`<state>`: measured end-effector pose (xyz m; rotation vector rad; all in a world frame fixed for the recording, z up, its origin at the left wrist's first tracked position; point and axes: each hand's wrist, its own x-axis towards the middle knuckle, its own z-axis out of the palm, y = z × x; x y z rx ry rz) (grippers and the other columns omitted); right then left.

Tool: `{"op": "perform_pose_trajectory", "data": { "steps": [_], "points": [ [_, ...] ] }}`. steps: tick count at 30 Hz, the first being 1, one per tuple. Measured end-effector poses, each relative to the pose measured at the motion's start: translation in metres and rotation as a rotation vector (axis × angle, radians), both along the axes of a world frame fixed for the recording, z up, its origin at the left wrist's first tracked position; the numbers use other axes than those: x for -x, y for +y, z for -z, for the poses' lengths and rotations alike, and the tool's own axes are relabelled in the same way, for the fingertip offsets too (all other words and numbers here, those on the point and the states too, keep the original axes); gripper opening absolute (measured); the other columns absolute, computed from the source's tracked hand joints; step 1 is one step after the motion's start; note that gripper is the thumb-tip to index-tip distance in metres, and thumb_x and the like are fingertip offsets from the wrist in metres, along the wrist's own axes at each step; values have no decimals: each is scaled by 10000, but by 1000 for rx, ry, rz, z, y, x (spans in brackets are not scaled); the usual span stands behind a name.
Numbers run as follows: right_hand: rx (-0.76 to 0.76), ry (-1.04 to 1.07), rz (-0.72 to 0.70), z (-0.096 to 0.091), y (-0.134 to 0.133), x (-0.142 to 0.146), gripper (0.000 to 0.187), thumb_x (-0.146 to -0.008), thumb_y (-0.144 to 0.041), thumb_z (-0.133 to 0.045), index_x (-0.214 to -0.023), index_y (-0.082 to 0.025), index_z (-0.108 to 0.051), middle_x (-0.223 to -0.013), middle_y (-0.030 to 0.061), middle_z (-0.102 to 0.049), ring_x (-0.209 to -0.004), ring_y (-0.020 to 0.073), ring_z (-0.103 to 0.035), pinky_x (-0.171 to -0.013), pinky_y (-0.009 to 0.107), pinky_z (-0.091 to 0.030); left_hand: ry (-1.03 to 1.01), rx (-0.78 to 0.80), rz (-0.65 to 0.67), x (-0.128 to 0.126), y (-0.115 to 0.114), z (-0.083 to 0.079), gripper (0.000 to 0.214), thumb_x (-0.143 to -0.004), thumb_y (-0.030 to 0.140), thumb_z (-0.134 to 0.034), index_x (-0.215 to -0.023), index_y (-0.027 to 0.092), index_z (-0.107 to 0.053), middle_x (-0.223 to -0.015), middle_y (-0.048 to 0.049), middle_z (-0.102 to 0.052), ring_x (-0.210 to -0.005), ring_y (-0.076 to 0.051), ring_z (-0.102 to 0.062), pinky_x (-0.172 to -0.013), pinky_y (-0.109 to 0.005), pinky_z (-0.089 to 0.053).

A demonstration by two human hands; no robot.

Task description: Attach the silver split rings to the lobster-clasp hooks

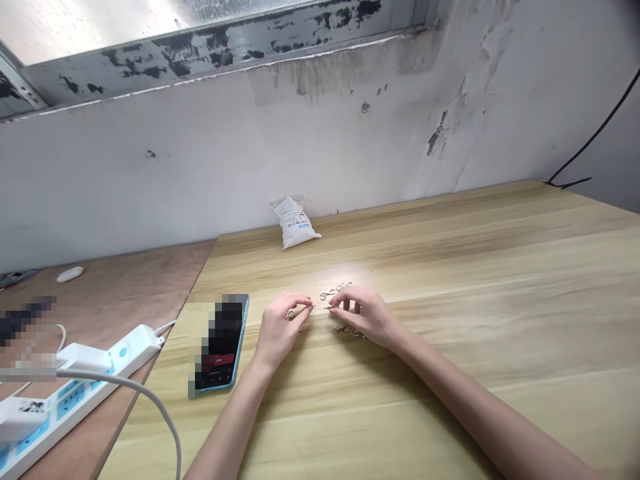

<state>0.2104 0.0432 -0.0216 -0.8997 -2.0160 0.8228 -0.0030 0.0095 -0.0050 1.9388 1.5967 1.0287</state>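
Note:
Both hands rest on the light wooden table (pixel 450 280), fingertips almost meeting. My left hand (pixel 281 328) pinches a small metal ring or clasp between thumb and fingers. My right hand (pixel 364 313) pinches another small metal piece, pointing it toward the left hand's piece. A short row of small silver metal clasps (pixel 336 291) lies on the table just beyond the fingertips. More small metal bits lie partly hidden under the right hand.
A phone in a blue case (pixel 221 345) lies left of the left hand. A white power strip (pixel 75 393) with plugs and a cable sits at the far left. A small white pouch (pixel 295 222) leans near the wall.

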Motion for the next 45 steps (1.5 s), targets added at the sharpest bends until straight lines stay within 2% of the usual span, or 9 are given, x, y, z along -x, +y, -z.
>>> {"op": "perform_pose_trajectory", "data": {
  "steps": [5,12,15,22,29,36,40,43,45],
  "points": [
    [-214,-16,21,2,0,0,100,-905,-267,-626,-876,-257,-721,-1191,87,-653,-1118,246,-572,-949,442,-465,175,-157,4,1,-1,-2,96,-865,234,-637,-831,247,-725,-1239,-62,-615,-1267,-262,-466,-1068,-453,-396],
    [-215,-59,74,7,1,0,87,-887,-296,-660,-868,-269,-741,-1424,94,-506,-1405,330,-321,-1067,571,-372,184,-81,97,-2,-5,-7,78,-860,255,-657,-816,244,-721,-1426,-56,-502,-1453,-311,-256,-1160,-591,-218],
    [-199,-32,87,8,1,1,85,-888,-288,-656,-873,-264,-736,-1435,97,-493,-1407,330,-321,-1070,576,-369,158,-63,131,-3,-7,-8,80,-861,253,-654,-817,242,-720,-1432,-59,-497,-1457,-312,-252,-1174,-606,-170],
    [-201,-30,90,6,0,2,83,-895,-282,-645,-884,-252,-722,-1365,114,-542,-1374,305,-374,-1066,538,-383,275,-74,190,-2,-8,-7,111,-872,185,-598,-827,228,-689,-1408,-71,-510,-1436,-300,-282,-1142,-540,-285],
    [-247,-31,93,3,-2,4,95,-903,-278,-627,-883,-255,-717,-1295,106,-578,-1316,295,-438,-1042,507,-400,362,-86,130,-1,-8,-6,36,-874,223,-601,-874,219,-637,-1370,-88,-531,-1411,-299,-327,-1144,-540,-263],
    [-166,56,306,-9,9,-12,135,-905,-306,-599,-868,-223,-699,-924,69,-696,-941,241,-612,-875,416,-459,366,-54,111,-1,-7,2,75,-894,241,-578,-917,226,-648,-1330,-89,-555,-1393,-303,-354,-1097,-530,-338],
    [13,167,410,-4,18,-20,183,-875,-369,-606,-845,-211,-694,-892,58,-716,-900,233,-633,-785,363,-478,468,-153,113,-14,5,3,121,-902,249,-574,-968,235,-675,-1289,-91,-584,-1363,-302,-403,-1111,-561,-322],
    [51,194,436,1,22,-23,206,-861,-386,-602,-854,-203,-697,-899,62,-725,-891,230,-642,-752,343,-478,575,-264,113,-29,22,3,141,-884,255,-609,-990,232,-699,-1260,-103,-612,-1336,-307,-445,-1134,-573,-303],
    [49,197,440,3,23,-23,212,-859,-386,-597,-859,-199,-696,-897,63,-727,-878,224,-645,-737,334,-475,633,-320,151,-38,33,3,83,-855,239,-652,-896,238,-725,-1240,-93,-635,-1318,-308,-470,-1134,-567,-318]
  ]
}}
